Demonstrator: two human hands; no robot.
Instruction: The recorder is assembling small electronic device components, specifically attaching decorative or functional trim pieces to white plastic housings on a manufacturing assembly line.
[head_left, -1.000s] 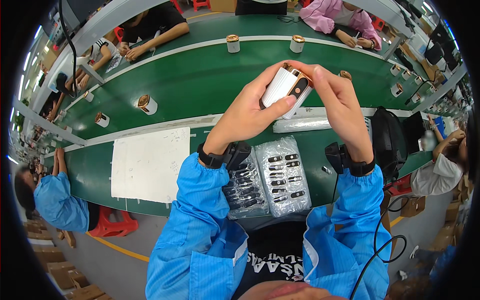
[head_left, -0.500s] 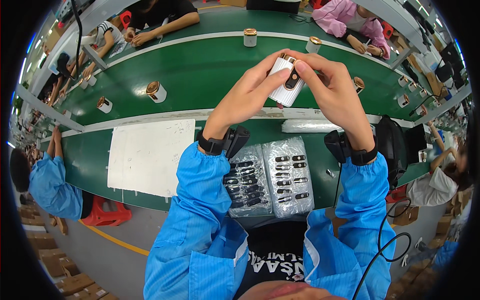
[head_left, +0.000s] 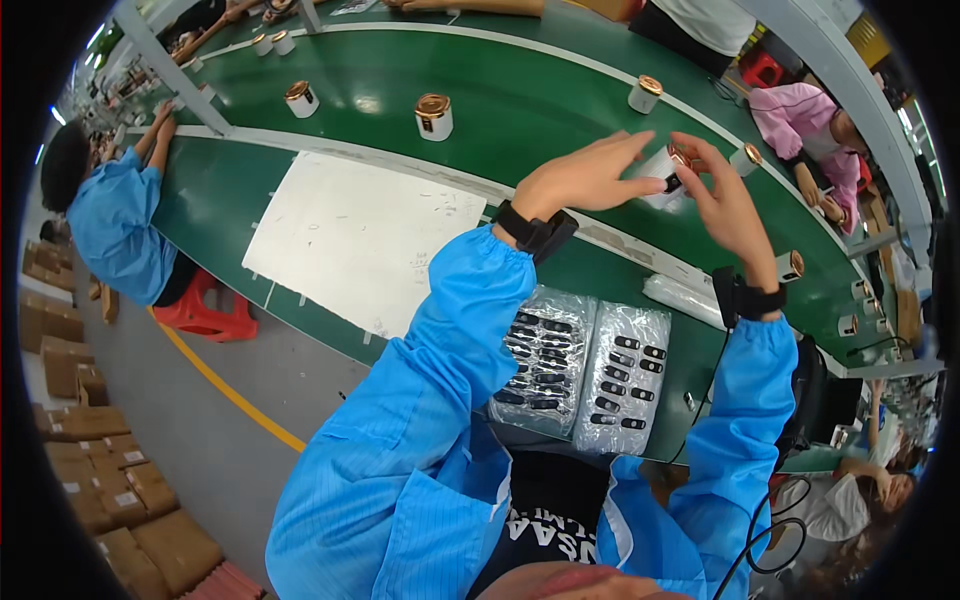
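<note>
A white device with a gold top and a dark panel (head_left: 662, 177) is between my hands over the green belt. My right hand (head_left: 728, 200) has its thumb and fingers curled around the device's gold end. My left hand (head_left: 590, 182) is on its other side, fingers stretched out and thumb tip at the dark panel. Whether the device rests on the belt I cannot tell. Closer to me, small black oval panels lie in rows on two clear plastic-wrapped packs, a left pack (head_left: 581, 366) and a right pack (head_left: 658, 384).
Similar white-and-gold devices (head_left: 434, 117) stand spaced along the green belt (head_left: 540, 100). A white sheet (head_left: 350, 240) is taped to the bench on the left. A rolled clear plastic bundle (head_left: 684, 300) lies by the belt's near edge. Co-workers sit around; a red stool (head_left: 210, 305) stands left.
My view has turned, so the bench appears tilted. My left hand has loosened from the device and straightened its fingers; the right still holds it. The device now appears more upright, over the belt.
</note>
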